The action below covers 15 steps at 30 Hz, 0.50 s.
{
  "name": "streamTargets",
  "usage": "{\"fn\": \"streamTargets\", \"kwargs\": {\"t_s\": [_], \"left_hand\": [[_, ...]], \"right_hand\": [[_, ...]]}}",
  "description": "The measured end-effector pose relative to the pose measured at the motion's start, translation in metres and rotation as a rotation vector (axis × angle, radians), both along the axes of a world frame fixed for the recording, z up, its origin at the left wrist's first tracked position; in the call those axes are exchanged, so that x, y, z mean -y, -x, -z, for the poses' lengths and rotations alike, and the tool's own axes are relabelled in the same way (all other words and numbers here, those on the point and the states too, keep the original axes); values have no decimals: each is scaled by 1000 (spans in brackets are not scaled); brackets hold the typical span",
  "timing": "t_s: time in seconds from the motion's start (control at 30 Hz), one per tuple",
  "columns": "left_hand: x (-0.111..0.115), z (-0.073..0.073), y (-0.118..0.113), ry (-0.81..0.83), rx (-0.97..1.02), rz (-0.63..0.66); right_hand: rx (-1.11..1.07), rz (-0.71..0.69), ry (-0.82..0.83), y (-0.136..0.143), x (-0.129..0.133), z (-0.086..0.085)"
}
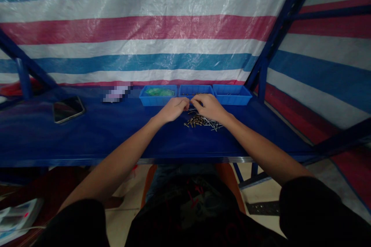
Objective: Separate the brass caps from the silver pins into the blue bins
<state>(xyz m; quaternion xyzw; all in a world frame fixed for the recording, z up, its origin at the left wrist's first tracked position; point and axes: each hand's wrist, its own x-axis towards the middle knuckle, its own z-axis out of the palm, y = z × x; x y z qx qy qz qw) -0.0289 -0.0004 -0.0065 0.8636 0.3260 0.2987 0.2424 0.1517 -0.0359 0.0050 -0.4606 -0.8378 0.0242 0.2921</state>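
My left hand (174, 109) and my right hand (210, 107) meet with their fingertips close together, just in front of the middle blue bin (185, 89). The fingers of both are pinched; whatever they hold is too small and hidden to name. Below my right hand lies a pile of small fasteners (199, 120), brass-coloured ones on the left and silver pin-like ones on the right. A few brass-coloured pieces show inside the middle bin. The left blue bin (158, 101) contains a green plastic bag (160, 92).
A right blue bin (233, 100) completes the row along the back of the blue table (95, 139). A phone (68, 109) lies at the left, with a blurred-out pale item (117, 92) beyond it. Striped sheeting (145, 29) hangs behind, and blue metal posts (262, 79) stand at the sides.
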Motion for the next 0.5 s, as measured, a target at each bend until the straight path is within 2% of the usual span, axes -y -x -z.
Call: {"fn": "streamTargets", "kwargs": {"t_s": [0.5], "left_hand": [[7,-4,0,-146,-152,-30]], "right_hand": [[200,61,-10,1,4,-4]]}}
